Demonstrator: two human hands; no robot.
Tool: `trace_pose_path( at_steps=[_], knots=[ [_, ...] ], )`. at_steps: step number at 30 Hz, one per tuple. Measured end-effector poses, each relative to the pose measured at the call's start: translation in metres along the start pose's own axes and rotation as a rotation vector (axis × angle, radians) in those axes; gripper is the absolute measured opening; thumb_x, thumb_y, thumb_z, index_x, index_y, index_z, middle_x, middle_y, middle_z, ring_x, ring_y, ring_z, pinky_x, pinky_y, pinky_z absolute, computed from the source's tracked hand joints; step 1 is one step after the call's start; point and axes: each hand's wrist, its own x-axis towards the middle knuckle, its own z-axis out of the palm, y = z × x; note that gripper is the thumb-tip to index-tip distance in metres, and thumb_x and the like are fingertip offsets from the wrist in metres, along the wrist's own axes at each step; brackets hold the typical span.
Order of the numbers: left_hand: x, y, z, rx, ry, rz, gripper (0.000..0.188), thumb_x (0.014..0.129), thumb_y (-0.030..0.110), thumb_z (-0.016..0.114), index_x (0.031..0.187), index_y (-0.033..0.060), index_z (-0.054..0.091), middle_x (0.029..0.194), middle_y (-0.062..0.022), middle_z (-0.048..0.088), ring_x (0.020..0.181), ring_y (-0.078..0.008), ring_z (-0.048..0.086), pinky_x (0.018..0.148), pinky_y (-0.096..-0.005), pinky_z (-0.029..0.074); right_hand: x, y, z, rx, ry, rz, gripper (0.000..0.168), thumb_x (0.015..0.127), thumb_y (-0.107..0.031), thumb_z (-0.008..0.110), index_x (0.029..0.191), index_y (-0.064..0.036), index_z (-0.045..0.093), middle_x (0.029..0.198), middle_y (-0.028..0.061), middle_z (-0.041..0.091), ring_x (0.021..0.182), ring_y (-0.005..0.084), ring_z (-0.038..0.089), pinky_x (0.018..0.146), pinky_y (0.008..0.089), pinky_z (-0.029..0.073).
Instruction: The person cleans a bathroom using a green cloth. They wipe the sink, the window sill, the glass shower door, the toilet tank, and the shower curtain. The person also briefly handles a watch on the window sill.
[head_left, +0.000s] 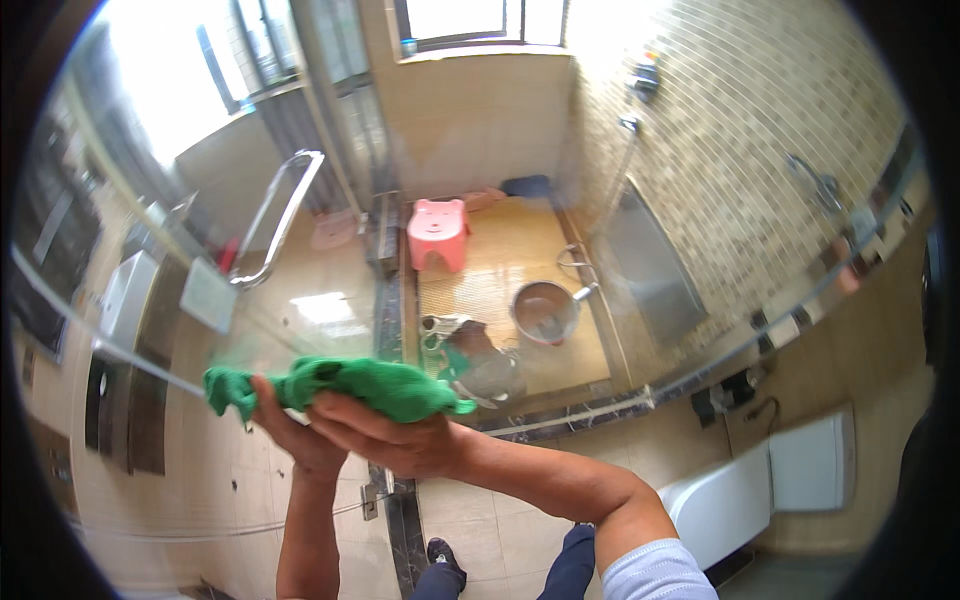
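A crumpled green cloth (375, 384) spans both of my hands, held up in front of a clear glass shower panel. My left hand (300, 442) grips the cloth near its left end, fingers pointing up. My right hand (394, 439) lies across the middle and right part of it, the fingers partly under the fabric. A faint green reflection shows in the glass just above the cloth's left end. Whether the cloth touches the glass cannot be made out. On the glass, a chrome bar handle (289, 217) stands above the cloth.
Beyond the glass, a pink stool (439, 234) and a round pan with a handle (546, 311) stand on the shower floor. Several blurred items (472, 356) lie near the pan. A dark stone curb (577, 421) edges the shower. To the right is a white toilet (720, 502).
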Motion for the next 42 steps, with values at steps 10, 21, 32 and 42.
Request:
trace_pose_path(
  at_steps=[10, 21, 32, 42],
  knots=[
    [0.012, 0.164, 0.080, -0.086, -0.071, 0.490, 0.076, 0.102, 0.038, 0.077, 0.156, -0.0060, 0.046, 0.158, -0.0282, 0.049, 0.148, -0.0539, 0.043, 0.125, -0.0660, 0.024, -0.050, 0.075, -0.155, -0.247, 0.326, 0.246, 0.038, 0.090, -0.019, 0.080, 0.128, -0.022, 0.077, 0.153, 0.0085, 0.057, 0.141, 0.0331, 0.056, 0.114, 0.0489, 0.050],
    [-0.143, 0.414, 0.256, -0.535, -0.364, 0.754, 0.053, 0.090, 0.014, 0.079, 0.143, 0.0169, 0.072, 0.158, -0.0147, 0.060, 0.153, -0.0362, 0.048, 0.132, -0.0520, 0.018, -0.298, 0.166, -0.344, -0.708, 0.436, 0.596, 0.077, 0.107, -0.042, 0.066, 0.161, 0.002, 0.035, 0.169, 0.0320, 0.025, 0.154, 0.0436, 0.036, 0.125, 0.0523, 0.034],
    [-0.291, 0.306, 0.278, -0.514, -0.835, 0.923, 0.062, 0.092, 0.017, 0.059, 0.154, 0.0096, 0.057, 0.156, -0.0120, 0.056, 0.151, -0.0303, 0.047, 0.130, -0.0527, 0.027, -0.470, 0.117, -0.200, -0.565, 0.596, 1.276, 0.101, 0.098, -0.057, 0.072, 0.167, 0.000, 0.025, 0.171, 0.0321, 0.021, 0.159, 0.0475, 0.024, 0.129, 0.0577, 0.023],
    [-0.245, 0.088, 0.136, -0.184, -1.076, 0.812, 0.056, 0.091, 0.016, 0.069, 0.147, 0.0128, 0.065, 0.152, -0.0106, 0.062, 0.148, -0.0289, 0.051, 0.129, -0.0507, 0.028, -0.389, -0.011, 0.060, -0.087, 0.790, 1.751, 0.103, 0.102, -0.061, 0.064, 0.165, 0.007, 0.020, 0.163, 0.0338, 0.031, 0.152, 0.0474, 0.032, 0.127, 0.0552, 0.026]
  ],
)
